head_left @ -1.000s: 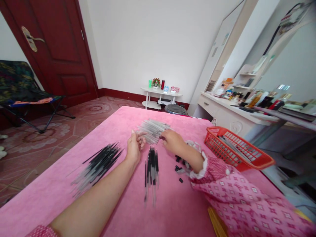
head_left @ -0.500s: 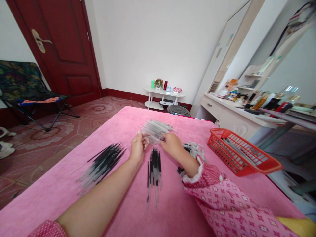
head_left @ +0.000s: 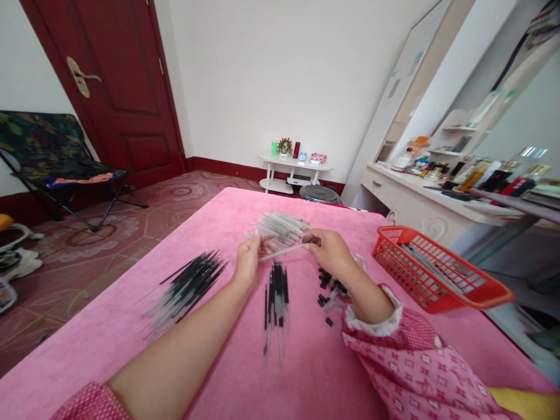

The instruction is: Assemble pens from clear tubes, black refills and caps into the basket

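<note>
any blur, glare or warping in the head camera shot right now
Head view: wide-angle stretch, with the red door leaning toward the left edge; head view: the piled pale sticks look soft, so single ones are hard to separate; head view: light is bright and diffuse, shadows on the pink table faint; head view: bright glints on the door handle.

Support surface: my pink-covered tbl.. Items resting directly on it, ref. my side:
(1) L: loose bundle of thin blk./grey sticks, lying diag., blk. portions toward far edge.
(2) Ctr.: smaller bundle, similar type, aligned approx. lengthwise to me, ends uneven.
(3) Beyond ctr.: pile of pale grey rods, lying approx. crosswise.
(4) R of ctr.: small blk. pcs., mixed w/ pale pcs., partly hidden.
(5) Far R: red perforated basket, near R edge.
</note>
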A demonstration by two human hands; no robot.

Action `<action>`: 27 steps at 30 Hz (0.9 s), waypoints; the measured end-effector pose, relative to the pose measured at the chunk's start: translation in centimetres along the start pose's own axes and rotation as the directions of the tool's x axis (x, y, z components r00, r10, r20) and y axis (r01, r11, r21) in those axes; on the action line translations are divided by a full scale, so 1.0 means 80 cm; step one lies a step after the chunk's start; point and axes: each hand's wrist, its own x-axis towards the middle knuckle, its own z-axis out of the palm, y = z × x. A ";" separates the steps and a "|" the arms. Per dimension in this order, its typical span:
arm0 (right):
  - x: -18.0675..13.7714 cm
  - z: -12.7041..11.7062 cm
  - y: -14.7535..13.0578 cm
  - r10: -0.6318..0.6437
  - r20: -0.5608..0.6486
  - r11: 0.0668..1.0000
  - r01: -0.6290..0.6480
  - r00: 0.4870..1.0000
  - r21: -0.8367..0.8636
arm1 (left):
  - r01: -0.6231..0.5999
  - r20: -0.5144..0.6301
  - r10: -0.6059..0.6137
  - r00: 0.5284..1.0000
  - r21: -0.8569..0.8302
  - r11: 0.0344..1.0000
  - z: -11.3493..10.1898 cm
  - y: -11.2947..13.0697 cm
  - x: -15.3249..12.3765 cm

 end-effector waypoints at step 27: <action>-0.060 0.027 -0.089 -0.632 0.504 0.702 0.710 0.589 0.051 | 0.040 0.031 -0.036 0.999 -0.155 0.987 -0.005 0.001 0.004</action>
